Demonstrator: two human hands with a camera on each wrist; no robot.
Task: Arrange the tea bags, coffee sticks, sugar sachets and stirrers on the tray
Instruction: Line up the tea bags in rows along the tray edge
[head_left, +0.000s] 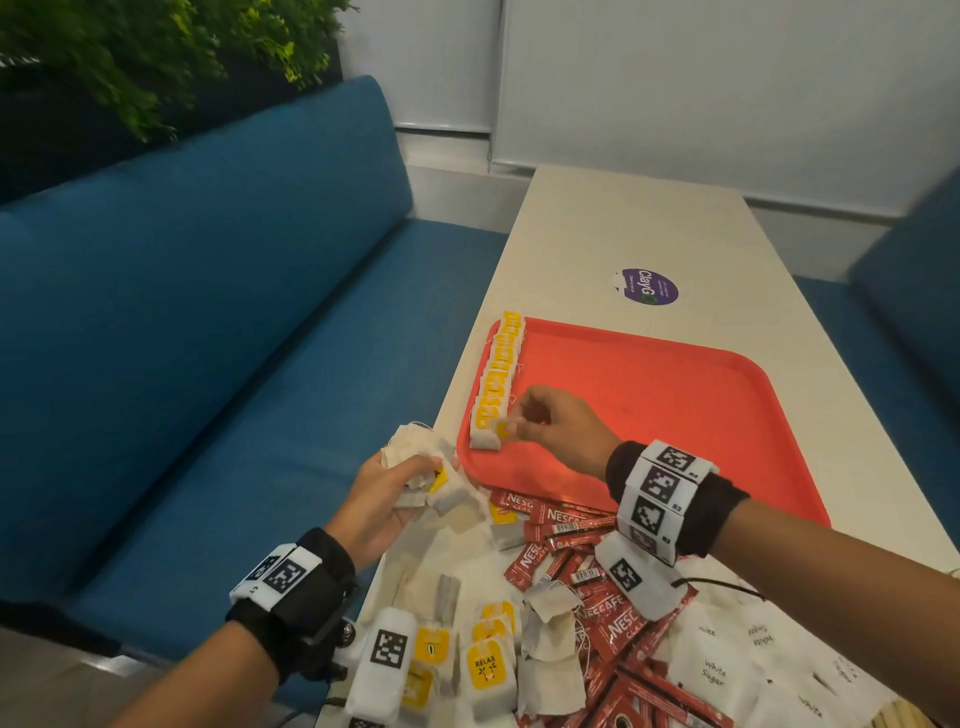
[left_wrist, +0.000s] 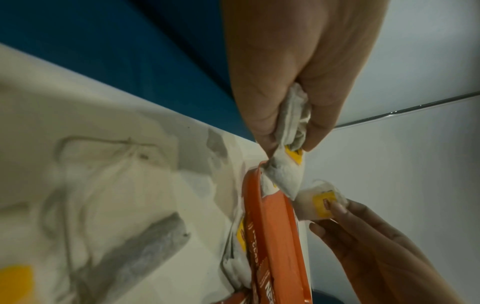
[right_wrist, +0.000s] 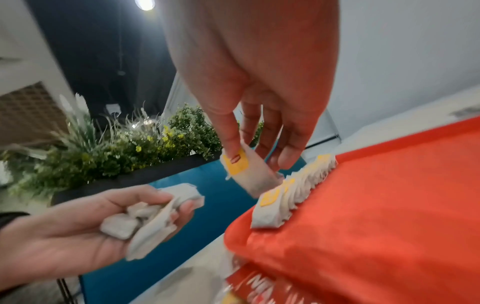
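A red tray (head_left: 649, 395) lies on the pale table. Along its left rim runs a row of tea bags (head_left: 496, 374) with yellow tags, overlapping one another. My right hand (head_left: 550, 426) pinches a single tea bag (right_wrist: 246, 172) by its yellow tag at the near end of that row (right_wrist: 293, 191). My left hand (head_left: 384, 493) grips a bunch of tea bags (head_left: 415, 457) just off the tray's near-left corner; the bunch (left_wrist: 291, 127) shows between its fingers in the left wrist view. Loose tea bags (head_left: 488, 660), red coffee sticks (head_left: 571, 551) and white sugar sachets (head_left: 727, 665) lie heaped near me.
A blue bench seat (head_left: 234, 364) runs along the table's left edge, with green plants (head_left: 156, 52) behind it. A purple sticker (head_left: 647, 287) marks the table beyond the tray. Another blue seat (head_left: 914, 312) is on the right. Most of the tray's floor is bare.
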